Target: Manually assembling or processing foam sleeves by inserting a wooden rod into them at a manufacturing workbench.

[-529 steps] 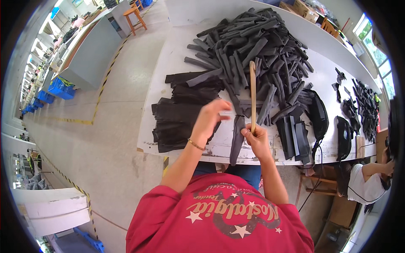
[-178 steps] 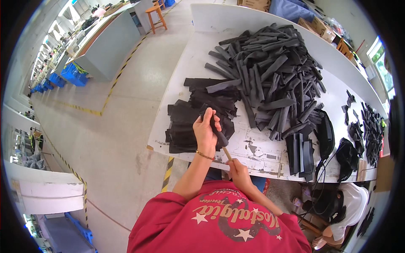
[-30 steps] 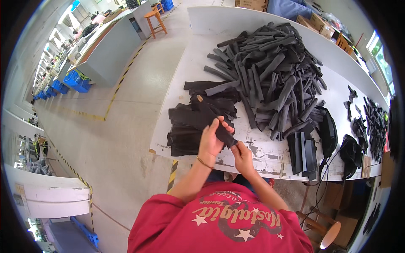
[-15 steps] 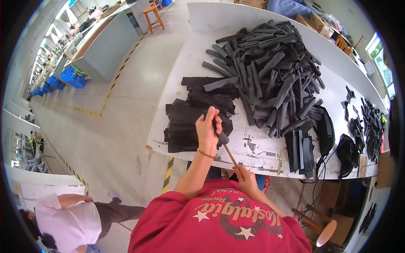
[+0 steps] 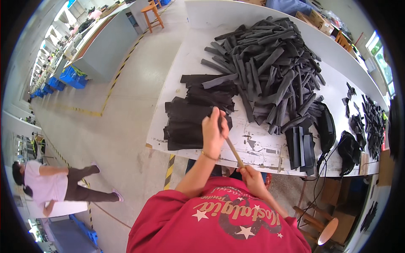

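My left hand is closed on a dark fabric tube at the upper end of a thin wooden stick. Most of the tube is hidden by my fingers. Around the lower end of the stick, close to my shirt, my right hand is wrapped. The stick slants between both hands above the table's front edge. Just beyond and left of my left hand lie stacked flat black fabric pieces. A large heap of dark grey fabric tubes covers the table's far middle.
The white table has a raised back panel. Dark flat strips, black cloth bundles and cords sit to the right. A wooden stool stands below at right. A person in a pale shirt walks on the left floor.
My left hand has shifted slightly right and down, with more of the tube now inside its grip. The bare stick looks longer. The person at left has moved farther up the aisle.
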Demonstrator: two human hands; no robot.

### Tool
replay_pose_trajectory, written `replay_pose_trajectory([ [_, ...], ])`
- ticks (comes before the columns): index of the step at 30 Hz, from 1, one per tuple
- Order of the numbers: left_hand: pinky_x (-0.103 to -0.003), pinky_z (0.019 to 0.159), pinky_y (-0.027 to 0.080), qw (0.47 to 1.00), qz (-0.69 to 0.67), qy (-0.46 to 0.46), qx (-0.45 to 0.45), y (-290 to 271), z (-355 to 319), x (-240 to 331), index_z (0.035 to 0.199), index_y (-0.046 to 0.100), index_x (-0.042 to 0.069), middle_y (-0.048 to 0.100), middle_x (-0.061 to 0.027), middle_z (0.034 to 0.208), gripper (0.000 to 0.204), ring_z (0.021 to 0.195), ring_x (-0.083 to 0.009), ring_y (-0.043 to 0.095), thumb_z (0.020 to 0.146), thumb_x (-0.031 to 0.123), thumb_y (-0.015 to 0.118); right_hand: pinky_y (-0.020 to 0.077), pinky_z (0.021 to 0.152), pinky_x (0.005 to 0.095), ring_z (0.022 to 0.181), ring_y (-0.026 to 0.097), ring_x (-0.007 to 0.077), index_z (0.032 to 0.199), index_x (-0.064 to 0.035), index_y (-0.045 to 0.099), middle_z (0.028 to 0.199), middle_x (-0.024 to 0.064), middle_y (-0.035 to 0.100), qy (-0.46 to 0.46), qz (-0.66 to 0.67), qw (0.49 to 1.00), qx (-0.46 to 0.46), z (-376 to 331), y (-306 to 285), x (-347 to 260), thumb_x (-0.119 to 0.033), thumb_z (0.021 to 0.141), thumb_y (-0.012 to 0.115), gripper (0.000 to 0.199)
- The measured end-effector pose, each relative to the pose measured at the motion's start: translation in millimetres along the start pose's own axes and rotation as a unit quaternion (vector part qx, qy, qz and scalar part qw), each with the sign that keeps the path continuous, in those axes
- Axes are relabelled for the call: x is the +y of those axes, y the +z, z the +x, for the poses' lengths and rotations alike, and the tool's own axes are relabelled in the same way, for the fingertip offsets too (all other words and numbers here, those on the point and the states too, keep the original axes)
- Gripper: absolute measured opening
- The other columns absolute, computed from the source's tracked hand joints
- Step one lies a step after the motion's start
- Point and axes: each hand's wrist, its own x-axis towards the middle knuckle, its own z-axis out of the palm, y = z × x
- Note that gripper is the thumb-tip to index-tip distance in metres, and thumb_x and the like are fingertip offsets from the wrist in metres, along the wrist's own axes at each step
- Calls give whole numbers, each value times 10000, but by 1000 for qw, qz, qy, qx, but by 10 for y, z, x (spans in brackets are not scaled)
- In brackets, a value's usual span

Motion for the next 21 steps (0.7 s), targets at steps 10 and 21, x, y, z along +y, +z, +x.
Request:
replay_pose_trajectory([
  [10,-249,366,205,978,-57,197,30,-340,627,916,673,410,135,295,36,501,340,378,-80,234,972,296,419,409,561,214,600,482,64,1038,-39,617,667,16,556,114,-9,990,-80,-765,-615,196,-186,910,594,197],
  [21,-268,591,432,994,46,92,26,130,150,15,997,530,29,566,-66,838,251,670,-137,527,943,273,517,283,478,182,537,364,3,937,-42,636,664,-84,478,-166,219,956,101,834,-142,-583,-126,864,667,115],
])
